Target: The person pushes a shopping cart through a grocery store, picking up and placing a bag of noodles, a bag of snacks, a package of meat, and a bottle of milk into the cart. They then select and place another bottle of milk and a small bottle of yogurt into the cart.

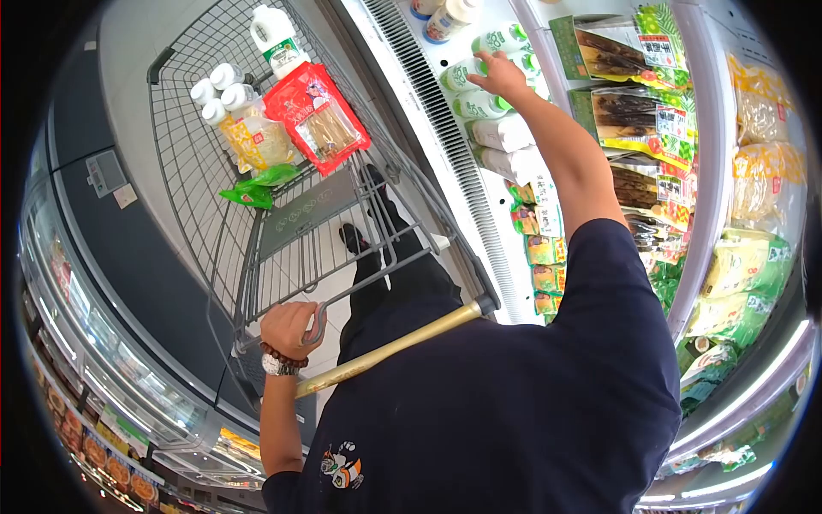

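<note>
My left hand (291, 330), with a beaded bracelet and a metal watch at its wrist, is wrapped round a grey metal bar of the shopping cart (184, 184), beside the yellow push handle (398, 349). My right hand (501, 75) reaches into the refrigerated shelf, fingers apart, its fingertips over a green-and-white bottle (458, 75). More such bottles lie around it, one above (501, 38) and another below (479, 104). White bottles (503, 134) follow further down the row.
The cart holds a milk jug (274, 43), several white-capped bottles (227, 75), a red food pack (318, 120), a yellow-and-clear bag (257, 137) and a green packet (261, 184). Bagged dried goods (629, 116) fill the shelf at right. A dark freezer case (103, 240) borders the left.
</note>
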A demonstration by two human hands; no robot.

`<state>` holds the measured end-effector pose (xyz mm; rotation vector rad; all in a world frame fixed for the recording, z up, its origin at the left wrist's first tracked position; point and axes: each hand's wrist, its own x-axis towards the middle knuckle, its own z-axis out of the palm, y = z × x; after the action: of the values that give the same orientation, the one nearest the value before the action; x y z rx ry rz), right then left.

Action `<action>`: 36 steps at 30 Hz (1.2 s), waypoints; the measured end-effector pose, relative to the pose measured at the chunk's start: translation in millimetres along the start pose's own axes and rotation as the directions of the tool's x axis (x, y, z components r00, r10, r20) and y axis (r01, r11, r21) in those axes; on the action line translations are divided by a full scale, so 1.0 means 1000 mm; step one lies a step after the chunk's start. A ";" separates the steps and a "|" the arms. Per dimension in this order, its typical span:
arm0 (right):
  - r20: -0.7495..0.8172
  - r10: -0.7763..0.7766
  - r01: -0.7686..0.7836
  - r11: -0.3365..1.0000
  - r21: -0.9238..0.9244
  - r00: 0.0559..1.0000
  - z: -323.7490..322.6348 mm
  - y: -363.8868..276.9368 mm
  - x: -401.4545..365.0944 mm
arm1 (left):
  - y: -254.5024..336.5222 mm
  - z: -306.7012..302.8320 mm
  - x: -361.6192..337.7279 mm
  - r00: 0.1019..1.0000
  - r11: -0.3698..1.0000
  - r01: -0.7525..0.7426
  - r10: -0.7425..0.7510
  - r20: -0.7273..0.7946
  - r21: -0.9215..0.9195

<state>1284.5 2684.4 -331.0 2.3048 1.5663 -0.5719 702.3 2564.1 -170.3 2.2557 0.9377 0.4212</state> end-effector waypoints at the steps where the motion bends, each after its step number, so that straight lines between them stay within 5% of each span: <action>1: 0.066 0.015 -0.013 1.000 -0.029 0.998 0.006 0.001 0.012 | -0.003 0.000 0.002 1.000 1.000 0.001 -0.001 0.001 -0.002; 15: 0.094 0.077 -0.064 0.989 -0.137 0.993 0.009 -0.012 0.027 | -0.002 0.000 0.009 0.997 1.000 -0.001 0.002 -0.077 0.022; 18: -0.119 -0.071 0.049 0.983 -0.180 0.990 0.007 -0.029 0.005 | -0.004 -0.009 0.006 0.997 0.999 0.032 -0.029 -0.069 0.037; 21: -0.464 -0.290 0.372 0.924 0.094 0.837 0.003 -0.049 -0.034 | -0.003 -0.009 -0.002 0.994 0.999 0.026 -0.023 -0.107 0.031; 31: -0.403 -0.286 0.492 0.589 0.641 0.869 -0.097 -0.166 -0.251 | 0.004 -0.012 -0.010 0.993 0.996 0.020 -0.010 -0.119 0.084; 33: -0.449 -0.422 0.611 0.628 0.482 0.788 -0.114 -0.176 -0.293 | 0.009 -0.015 -0.015 0.996 0.997 -0.004 0.011 -0.090 0.076; 36: -0.326 -0.473 0.573 0.712 0.406 0.819 -0.116 -0.173 -0.340 | 0.011 -0.013 -0.018 1.000 0.999 0.029 -0.029 0.004 0.036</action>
<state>1030.6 2523.0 -69.6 2.2697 2.4619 -1.0019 688.7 2551.8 -154.1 2.2716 0.9819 0.3884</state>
